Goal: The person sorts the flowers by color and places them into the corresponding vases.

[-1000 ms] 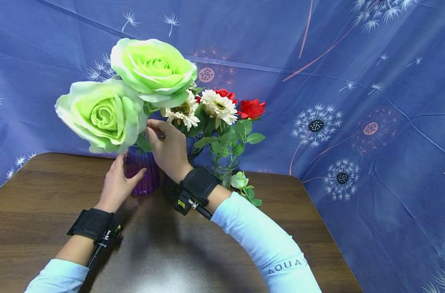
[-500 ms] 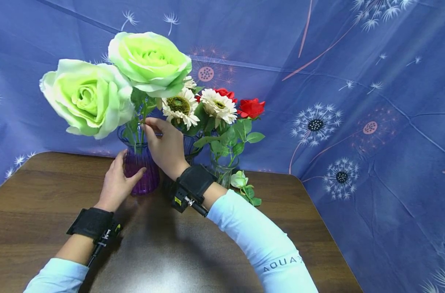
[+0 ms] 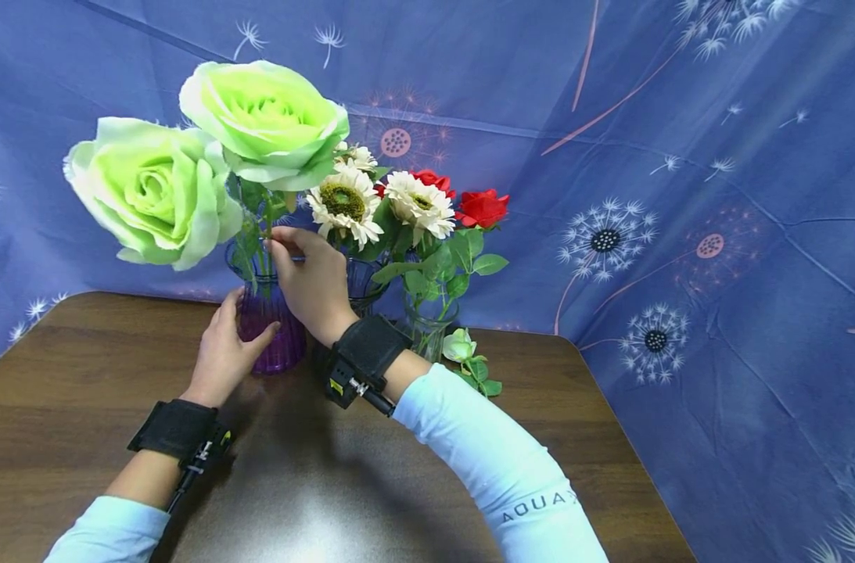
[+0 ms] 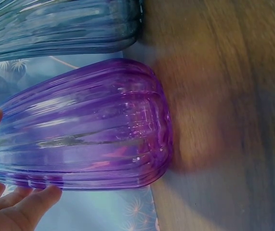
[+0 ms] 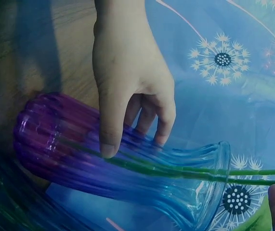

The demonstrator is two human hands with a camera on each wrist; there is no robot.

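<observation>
A ribbed glass vase, purple at the base and blue toward its flared mouth, stands upright on the table. My left hand holds it, thumb on one side and fingers on the other, as the left wrist view also shows. Two big pale-green artificial roses lean out over the vase. Their green stems run through the mouth and down inside the glass. Just above the rim, my right hand pinches a stem between thumb and fingertips.
Close right of the purple vase stands a dark glass vase with cream daisy-like flowers above it. Farther right, a clear vase holds leafy stems, with red roses above. A small pale rose lies beside it on the wooden table.
The green roses have shifted left and the left one rose, baring the vase's rim and the stems. My right hand moved slightly left with them; the left hand stayed on the vase.
</observation>
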